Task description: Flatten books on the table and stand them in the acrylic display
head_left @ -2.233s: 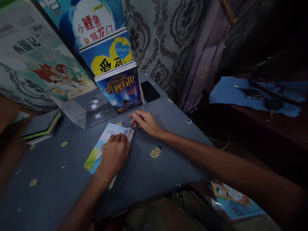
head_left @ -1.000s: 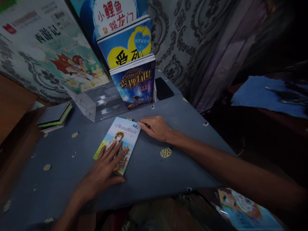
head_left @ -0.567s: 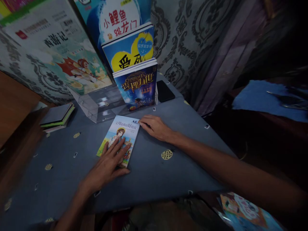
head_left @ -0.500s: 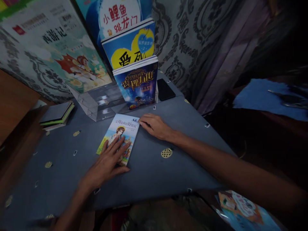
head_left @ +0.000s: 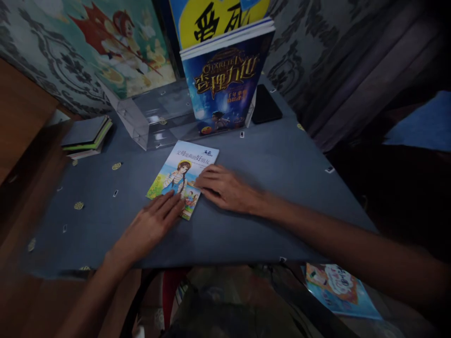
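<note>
A small paperback (head_left: 185, 172) with a girl drawn on its cover lies flat, face up, on the grey-blue tablecloth (head_left: 268, 202). My left hand (head_left: 151, 225) lies flat with its fingers stretched out, the fingertips on the book's near edge. My right hand (head_left: 225, 188) rests flat on the cloth at the book's right edge, fingers extended and touching that edge. Neither hand grips anything.
A clear acrylic stand (head_left: 155, 119) behind the book holds a dark blue book (head_left: 225, 80), with a yellow-and-blue one (head_left: 218, 19) behind it. A black phone (head_left: 266, 110) lies to the right, a notebook stack (head_left: 86, 136) far left. A picture book (head_left: 336, 288) lies on the floor, bottom right.
My left hand turned the book face up and slid back to its near edge. My right hand moved from the top right corner down the right edge. The camera tilted down and closer.
</note>
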The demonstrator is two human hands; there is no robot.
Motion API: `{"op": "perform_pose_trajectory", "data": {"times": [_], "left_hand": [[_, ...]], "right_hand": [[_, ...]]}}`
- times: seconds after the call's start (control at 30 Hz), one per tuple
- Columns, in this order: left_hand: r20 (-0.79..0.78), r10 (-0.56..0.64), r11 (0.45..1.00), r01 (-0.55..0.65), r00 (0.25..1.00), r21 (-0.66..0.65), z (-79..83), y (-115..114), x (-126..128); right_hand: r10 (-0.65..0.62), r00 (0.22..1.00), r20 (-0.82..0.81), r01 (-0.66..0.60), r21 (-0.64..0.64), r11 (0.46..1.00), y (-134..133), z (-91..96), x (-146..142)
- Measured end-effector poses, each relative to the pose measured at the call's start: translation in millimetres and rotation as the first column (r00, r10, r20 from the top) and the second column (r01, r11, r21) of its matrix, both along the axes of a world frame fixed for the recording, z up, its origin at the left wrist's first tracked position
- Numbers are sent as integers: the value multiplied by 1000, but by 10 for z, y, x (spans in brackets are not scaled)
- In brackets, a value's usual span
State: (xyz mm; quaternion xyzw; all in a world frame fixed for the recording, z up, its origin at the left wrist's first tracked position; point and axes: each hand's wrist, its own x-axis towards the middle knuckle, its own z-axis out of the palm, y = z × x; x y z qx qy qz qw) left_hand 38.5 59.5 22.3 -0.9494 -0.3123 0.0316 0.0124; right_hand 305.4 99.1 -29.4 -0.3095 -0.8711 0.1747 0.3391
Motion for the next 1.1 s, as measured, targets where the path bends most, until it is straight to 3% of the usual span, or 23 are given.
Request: {"op": "perform_pose_trajectory", "data": {"times": [0.17,0.3,0.53,0.77,0.93,1.1], "left_hand": [[-20,-84,992,86,996,93,-41,-37,-22],[97,-99,988,86,990,130,-88,-24,-73],[322,14,999,-26,947,36,-96,26,-66],[352,22,1000,-21,936,-7,-78,33,-56],[360,16,1000,-19,933,4,-124,-18,-61],[343,14,999,-2,939,-36,-102,-26,-81]], "right_hand": [[105,993,-47,-107,-33,994,-123,21,-119],[139,989,-53,-141,-31,990,-145,51,-141],[132,987,-87,-138,-69,988,-148,77,-130],[172,983,-68,-173,-21,985,-148,56,-121],[232,967,103,-241,85,967,-223,111,-188],[191,942,277,-241,162,957,-307,150,-287]]}}
